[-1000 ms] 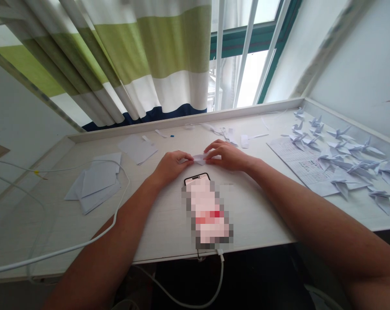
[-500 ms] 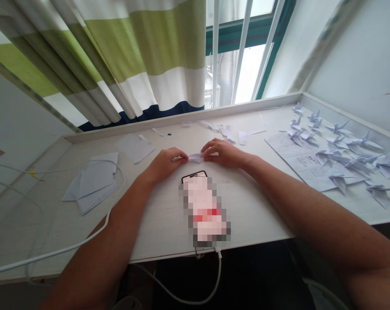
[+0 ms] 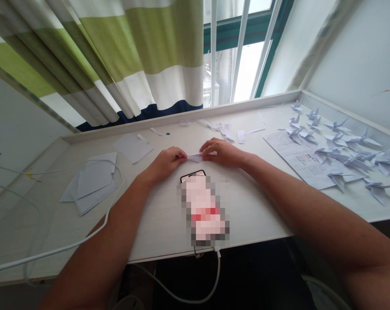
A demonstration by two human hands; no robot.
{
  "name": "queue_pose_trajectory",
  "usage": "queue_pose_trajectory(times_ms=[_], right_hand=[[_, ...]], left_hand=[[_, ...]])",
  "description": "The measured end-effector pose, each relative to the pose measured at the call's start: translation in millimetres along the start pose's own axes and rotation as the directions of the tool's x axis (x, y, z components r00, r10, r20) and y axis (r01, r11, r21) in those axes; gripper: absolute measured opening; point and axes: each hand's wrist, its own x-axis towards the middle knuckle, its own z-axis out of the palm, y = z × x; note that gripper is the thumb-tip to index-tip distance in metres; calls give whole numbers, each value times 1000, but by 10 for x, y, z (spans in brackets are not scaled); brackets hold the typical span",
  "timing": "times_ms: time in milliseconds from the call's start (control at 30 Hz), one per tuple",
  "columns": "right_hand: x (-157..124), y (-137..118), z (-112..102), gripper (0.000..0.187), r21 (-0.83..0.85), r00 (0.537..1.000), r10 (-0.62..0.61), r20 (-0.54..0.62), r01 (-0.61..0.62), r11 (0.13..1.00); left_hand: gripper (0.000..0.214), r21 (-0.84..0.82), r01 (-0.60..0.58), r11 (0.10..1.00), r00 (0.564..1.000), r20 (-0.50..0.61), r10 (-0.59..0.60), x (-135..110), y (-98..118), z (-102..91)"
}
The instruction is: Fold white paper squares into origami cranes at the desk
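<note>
A small folded piece of white paper (image 3: 195, 158) is stretched between my two hands, just above the far end of the phone. My left hand (image 3: 169, 161) pinches its left end between thumb and fingers. At the other end, the fingers of my right hand (image 3: 221, 152) are closed on the paper and cover part of it. The phone (image 3: 203, 206) lies on the white desk (image 3: 246, 215) between my forearms, its screen blurred and a white cable plugged into its near end.
Several folded paper cranes (image 3: 338, 157) stand at the right, some on a written sheet (image 3: 292, 157). White paper sheets (image 3: 94, 181) lie at the left, more paper (image 3: 133, 148) behind them. Paper scraps (image 3: 227, 131) lie near the back ledge. A white cable (image 3: 109, 211) crosses my left forearm.
Both hands keep hold of the folded paper in nearly the same place. The paper's near edge now looks more pointed, and the whole view has shifted slightly.
</note>
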Motion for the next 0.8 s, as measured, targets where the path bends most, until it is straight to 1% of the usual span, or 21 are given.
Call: queue_pose_trajectory(times_ms=[133,233,300,433,467,533,600,700,800], right_hand=[[-2,-27,8,9,59,999,16,-28,-14,998],[-7,-50,4,11,60,994,101,-44,-98,993],[-11,-59,0,18,67,987,148,-54,-145,987],[-15,-66,-3,37,146,988,142,-65,-131,981],[-14,-69,-4,37,150,988,139,-63,-128,980],[-12,-75,-6,30,135,989,135,-55,-127,983],[-10,-83,-10,23,122,991,123,-45,-116,986],[-7,-91,-15,22,123,995,96,-39,-90,988],[-6,-83,-13,18,150,997,68,-32,-63,987]], left_hand=[[17,20,38,999,999,-37,-37,0,10,-9],[20,20,28,999,999,-44,-28,0,24,-17],[20,33,23,999,999,-39,-22,-3,29,-17],[20,50,28,998,998,-48,-26,-17,33,-5],[20,58,30,998,998,-53,-26,-20,37,0],[18,80,13,997,998,-59,-8,-21,53,9],[16,84,-39,996,997,-60,44,-14,76,20],[14,48,-124,991,989,-79,127,4,104,39],[15,22,-143,989,985,-97,145,16,103,53]])
